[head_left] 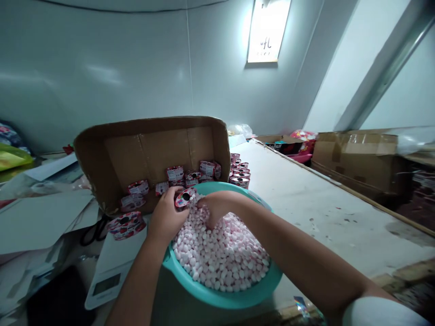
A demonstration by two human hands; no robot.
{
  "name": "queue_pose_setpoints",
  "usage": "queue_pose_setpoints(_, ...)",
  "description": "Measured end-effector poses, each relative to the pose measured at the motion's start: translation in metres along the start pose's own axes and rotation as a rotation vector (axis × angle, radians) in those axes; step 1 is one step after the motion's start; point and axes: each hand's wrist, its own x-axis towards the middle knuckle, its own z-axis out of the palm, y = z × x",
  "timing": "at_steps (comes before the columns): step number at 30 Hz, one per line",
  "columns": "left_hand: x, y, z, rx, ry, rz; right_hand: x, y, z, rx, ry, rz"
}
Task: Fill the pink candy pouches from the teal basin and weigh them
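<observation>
Nearest the camera, a rounded white sleeve [380,312] is showing at the lower right, below the person's bare right forearm. That arm is reaching over a round turquoise plastic basin [234,299], and the right hand [217,208] is pushing its fingers into a heap of small, rounded, pale pink and white pieces [220,258]; the fingertips are buried, so whether they are closing on any cannot be told. Above the basin's far left side, the left hand [168,215] is clasping a small red-and-white printed packet with a dark round spot [181,202], holding it just beside the right hand. Similar packets [175,173] are lying in a brown open cardboard box [159,147] behind. Another red patterned packet [127,232] is resting on a flat white digital scale [102,299], left of the basin.
</observation>
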Motion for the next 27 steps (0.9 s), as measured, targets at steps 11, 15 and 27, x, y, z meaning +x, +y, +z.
queue_pose_setpoints(11, -0.001, 0.007, -0.002, 0.023, -0.069, 0.072, -0.006, -0.001, 0.001, 0.251, 0.130, -0.113)
queue_pose_setpoints(15, -0.001, 0.007, -0.003, 0.022, -0.107, 0.057, -0.025, 0.003, -0.017, 0.329, 0.256, -0.121)
queue_pose_setpoints(27, -0.003, 0.010, -0.004, 0.057, -0.127, 0.171, -0.007, -0.012, -0.007, 0.394, 0.734, -0.321)
